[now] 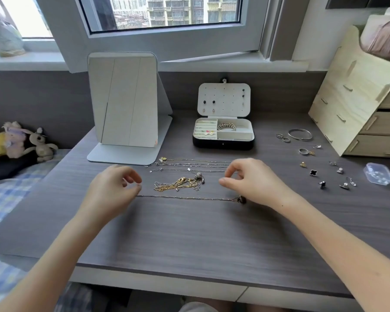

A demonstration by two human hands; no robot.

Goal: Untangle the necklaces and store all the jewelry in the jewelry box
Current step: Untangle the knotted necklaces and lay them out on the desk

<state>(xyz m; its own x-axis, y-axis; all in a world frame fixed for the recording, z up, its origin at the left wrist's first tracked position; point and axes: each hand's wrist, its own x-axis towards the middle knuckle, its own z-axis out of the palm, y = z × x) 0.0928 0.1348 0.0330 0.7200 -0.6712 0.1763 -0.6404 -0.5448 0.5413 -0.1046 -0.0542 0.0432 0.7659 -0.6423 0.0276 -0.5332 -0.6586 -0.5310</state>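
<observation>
A thin dark chain (pixel 185 198) with a dark pendant (pixel 242 199) lies straight across the desk between my hands. My left hand (pixel 113 190) hovers at its left end, fingers loosely curled and apart. My right hand (pixel 254 181) hovers over the pendant end, thumb and fingers apart with nothing pinched. Just behind the chain sits a tangled heap of gold and silver necklaces (pixel 180 183). Three straightened necklaces (pixel 189 165) lie in rows further back. The black jewelry box (pixel 223 141) stands open behind them, with a bracelet (pixel 226 126) in a tray compartment and earrings on its upright lid (pixel 223 99).
Loose rings (pixel 304 151), a silver bangle (pixel 300 134) and several earrings (pixel 313 172) are scattered at the right, next to a clear plastic case (pixel 379 176). A wooden drawer unit (pixel 356 104) stands at the far right. A standing mirror (pixel 124 104) is at the back left.
</observation>
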